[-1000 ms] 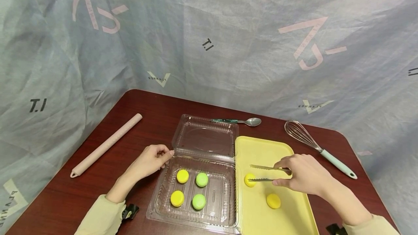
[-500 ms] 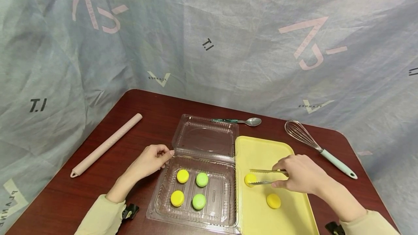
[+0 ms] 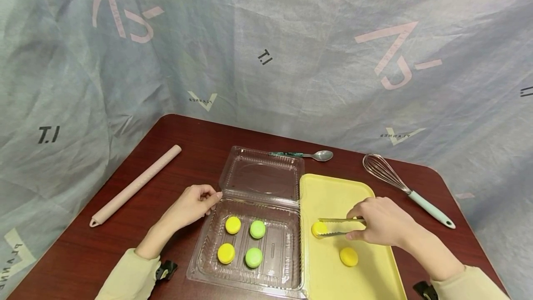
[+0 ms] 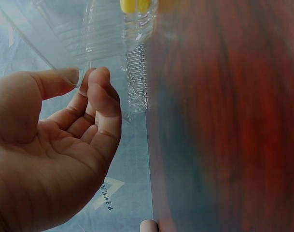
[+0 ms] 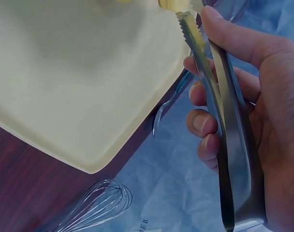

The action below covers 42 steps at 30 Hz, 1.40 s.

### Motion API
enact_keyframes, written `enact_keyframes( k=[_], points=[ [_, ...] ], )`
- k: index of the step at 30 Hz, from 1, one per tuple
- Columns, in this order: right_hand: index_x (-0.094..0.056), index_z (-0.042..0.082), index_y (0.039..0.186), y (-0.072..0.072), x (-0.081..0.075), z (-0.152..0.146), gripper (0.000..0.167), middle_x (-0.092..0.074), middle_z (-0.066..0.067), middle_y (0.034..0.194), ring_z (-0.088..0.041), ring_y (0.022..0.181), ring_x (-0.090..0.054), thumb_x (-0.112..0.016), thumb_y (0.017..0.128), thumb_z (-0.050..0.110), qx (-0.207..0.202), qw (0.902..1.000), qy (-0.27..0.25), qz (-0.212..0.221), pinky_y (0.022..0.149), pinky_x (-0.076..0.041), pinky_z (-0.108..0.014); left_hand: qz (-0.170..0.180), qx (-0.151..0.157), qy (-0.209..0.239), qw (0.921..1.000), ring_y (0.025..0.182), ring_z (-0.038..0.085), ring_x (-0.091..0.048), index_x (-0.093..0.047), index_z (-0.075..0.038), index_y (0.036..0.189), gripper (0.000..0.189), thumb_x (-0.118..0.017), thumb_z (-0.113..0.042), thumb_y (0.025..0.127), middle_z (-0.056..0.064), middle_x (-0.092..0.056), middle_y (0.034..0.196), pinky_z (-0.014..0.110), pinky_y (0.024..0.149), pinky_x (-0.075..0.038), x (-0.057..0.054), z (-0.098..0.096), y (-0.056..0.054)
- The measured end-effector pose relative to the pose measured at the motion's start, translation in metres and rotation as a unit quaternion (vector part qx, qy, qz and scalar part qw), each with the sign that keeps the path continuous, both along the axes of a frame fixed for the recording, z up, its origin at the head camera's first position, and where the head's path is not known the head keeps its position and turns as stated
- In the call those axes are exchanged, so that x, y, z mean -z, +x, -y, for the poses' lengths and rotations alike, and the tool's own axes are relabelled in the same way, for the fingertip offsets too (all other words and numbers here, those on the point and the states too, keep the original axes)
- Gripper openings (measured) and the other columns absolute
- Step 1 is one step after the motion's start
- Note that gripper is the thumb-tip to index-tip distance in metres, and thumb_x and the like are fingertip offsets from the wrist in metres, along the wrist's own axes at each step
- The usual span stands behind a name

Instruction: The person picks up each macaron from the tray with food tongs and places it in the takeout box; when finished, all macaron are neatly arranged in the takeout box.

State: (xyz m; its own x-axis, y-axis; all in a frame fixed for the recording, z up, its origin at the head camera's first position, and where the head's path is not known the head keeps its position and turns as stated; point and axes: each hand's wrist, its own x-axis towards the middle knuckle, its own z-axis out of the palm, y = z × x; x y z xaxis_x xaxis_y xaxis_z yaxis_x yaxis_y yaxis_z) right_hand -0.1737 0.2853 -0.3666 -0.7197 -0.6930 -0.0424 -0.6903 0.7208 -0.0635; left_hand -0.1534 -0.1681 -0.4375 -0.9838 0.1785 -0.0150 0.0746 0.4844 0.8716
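Observation:
My left hand point(image 3: 192, 205) pinches the left rim of a clear plastic clamshell box point(image 3: 272, 272) between thumb and fingers, near its hinge; the lid point(image 3: 260, 177) lies folded back. Inside sit two yellow macarons, one of them at the front point(image 3: 226, 253), and two green macarons, one at the back point(image 3: 257, 229). In my right hand point(image 3: 385, 221) are metal tongs point(image 5: 224, 121) with serrated tips. Over the yellow tray point(image 3: 333, 193), the tong arms reach either side of a yellow macaron point(image 3: 318, 229); whether both tips touch it I cannot tell. Another yellow macaron point(image 3: 349, 257) lies nearer me.
A pink rolling pin point(image 3: 137, 184) lies on the left of the dark red table point(image 3: 195, 138). Behind the box is a spoon point(image 3: 322, 155), partly under the lid's edge. A whisk point(image 3: 405, 189) lies right of the tray. A grey cloth point(image 3: 266, 91) hangs behind.
The tong arms have drawn closer together around the yellow macaron, and my right hand has shifted slightly left. My left hand stays on the box rim.

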Motion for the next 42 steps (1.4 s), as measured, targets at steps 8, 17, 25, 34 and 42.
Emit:
enact_keyframes(
  k=[8, 17, 25, 34, 42],
  points=[
    [-0.069, 0.03, 0.077, -0.0008, -0.0006, 0.0015, 0.022, -0.03, 0.02, 0.06, 0.001, 0.056, -0.022, -0.086, 0.073, 0.043, -0.003, 1.0, 0.001, 0.003, 0.05, -0.019, -0.023, 0.003, 0.001, 0.002, 1.0, 0.06, 0.019, -0.06, -0.064, -0.002, 0.081, 0.027, -0.062, -0.021, 0.1, 0.0, -0.059, 0.062, 0.025, 0.053, -0.046, -0.001, -0.0003, 0.0003],
    [-0.078, 0.026, 0.086, -0.0031, -0.0018, 0.0033, 0.021, -0.05, 0.024, 0.065, 0.003, 0.054, -0.031, -0.086, 0.074, 0.04, -0.002, 0.9998, -0.001, 0.019, 0.049, -0.028, -0.022, 0.001, 0.002, 0.0, 1.0, 0.06, 0.019, -0.06, -0.065, -0.003, 0.081, 0.027, -0.062, -0.022, 0.1, 0.0, -0.059, 0.062, 0.025, 0.053, -0.047, -0.0006, 0.0002, 0.0],
    [-0.065, 0.035, 0.071, -0.0021, -0.001, 0.0034, 0.021, -0.027, 0.019, 0.058, 0.002, 0.054, -0.019, -0.086, 0.075, 0.04, -0.01, 0.9998, 0.0, 0.017, 0.049, -0.016, -0.022, 0.003, 0.0, -0.004, 1.0, 0.061, 0.018, -0.06, -0.065, -0.004, 0.081, 0.028, -0.062, -0.023, 0.1, 0.0, -0.059, 0.062, 0.025, 0.053, -0.047, -0.001, 0.0005, 0.0001],
    [-0.054, 0.035, 0.066, -0.0014, 0.0001, 0.0027, 0.033, -0.016, 0.017, 0.062, 0.001, 0.055, -0.014, -0.085, 0.075, 0.04, -0.019, 0.9998, 0.001, 0.007, 0.05, -0.014, -0.022, -0.001, 0.001, -0.003, 1.0, 0.061, 0.019, -0.06, -0.064, -0.004, 0.08, 0.028, -0.062, -0.023, 0.1, 0.0, -0.059, 0.062, 0.025, 0.053, -0.045, -0.001, 0.0004, 0.0003],
    [-0.054, 0.035, 0.065, -0.0016, -0.001, 0.0029, 0.033, -0.017, 0.018, 0.061, 0.001, 0.055, -0.015, -0.085, 0.075, 0.041, -0.02, 0.9998, 0.004, 0.003, 0.049, -0.014, -0.022, 0.0, -0.001, -0.003, 1.0, 0.061, 0.019, -0.06, -0.065, -0.004, 0.08, 0.028, -0.062, -0.024, 0.1, 0.0, -0.059, 0.062, 0.025, 0.054, -0.046, -0.001, 0.0007, 0.0004]
  ],
)
